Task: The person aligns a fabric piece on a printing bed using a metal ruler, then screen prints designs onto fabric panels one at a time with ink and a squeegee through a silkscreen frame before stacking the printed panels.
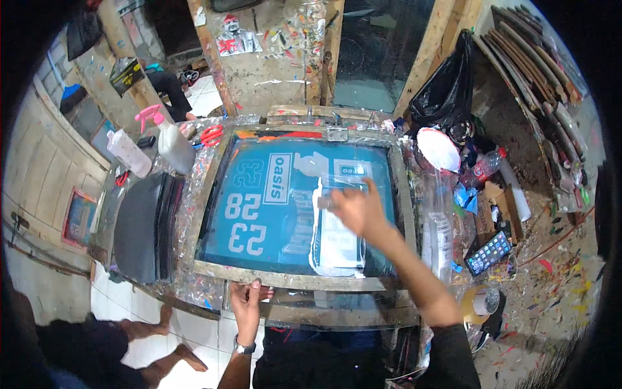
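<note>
A silk-screen frame [304, 282] with a wooden border and teal mesh lies flat in front of me. Pale numerals and lettering show in the mesh. My left hand [247, 299] holds the frame's near edge, thumb on top and fingers beneath. Over the right half of the mesh, my right hand [355, 209] grips a small squeegee [324, 201], blurred by motion. White ink [337, 258] lies in a ragged-edged patch beside and below that hand.
Left of the frame stand dark curved panels [139, 227], a pink-topped spray bottle [173, 144] and red scissors [212, 135]. To the right are a white round container [438, 149], a phone [488, 252] and a roll of tape [486, 301]. Another person's feet [178, 363] show at lower left.
</note>
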Motion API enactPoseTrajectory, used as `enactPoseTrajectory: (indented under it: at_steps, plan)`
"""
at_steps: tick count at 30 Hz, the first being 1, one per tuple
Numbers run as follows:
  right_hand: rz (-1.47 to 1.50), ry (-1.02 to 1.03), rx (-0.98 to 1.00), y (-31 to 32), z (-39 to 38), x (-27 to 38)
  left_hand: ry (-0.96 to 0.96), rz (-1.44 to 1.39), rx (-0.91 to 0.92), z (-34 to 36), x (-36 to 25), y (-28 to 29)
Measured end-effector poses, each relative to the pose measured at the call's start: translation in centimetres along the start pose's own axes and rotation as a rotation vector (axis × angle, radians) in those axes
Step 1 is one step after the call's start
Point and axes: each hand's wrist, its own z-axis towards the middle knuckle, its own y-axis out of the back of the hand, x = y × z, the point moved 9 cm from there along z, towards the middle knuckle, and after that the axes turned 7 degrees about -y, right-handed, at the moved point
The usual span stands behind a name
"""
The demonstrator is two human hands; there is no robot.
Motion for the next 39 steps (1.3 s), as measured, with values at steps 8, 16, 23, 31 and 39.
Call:
enactPoseTrajectory:
  at_steps: [8, 16, 23, 31, 39]
  plan:
    - [0.069, -0.04, 0.071, -3.1, 2.4, -2.2, 0.229, -0.06, 0.038, -0.1, 1.9, 0.6]
    - [0.139, 0.054, 0.158, 2.5, -10.9, 7.8, 0.129, -0.039, 0.02, 0.3, 1.7, 0.2]
    - [0.078, -0.236, -0.143, 10.4, -8.2, 7.0, -0.096, -0.092, -0.006, 0.5, -3.4, 0.8]
    - [-0.03, -0.127, -0.533, 23.5, 5.4, 1.9, -0.783, 0.561, -0.01, 12.7, -12.5, -11.1]
    - [-0.357, 0.036, -0.357, 25.4, 11.2, -1.2, -0.615, 0.511, 0.021, 14.6, -1.7, -10.8]
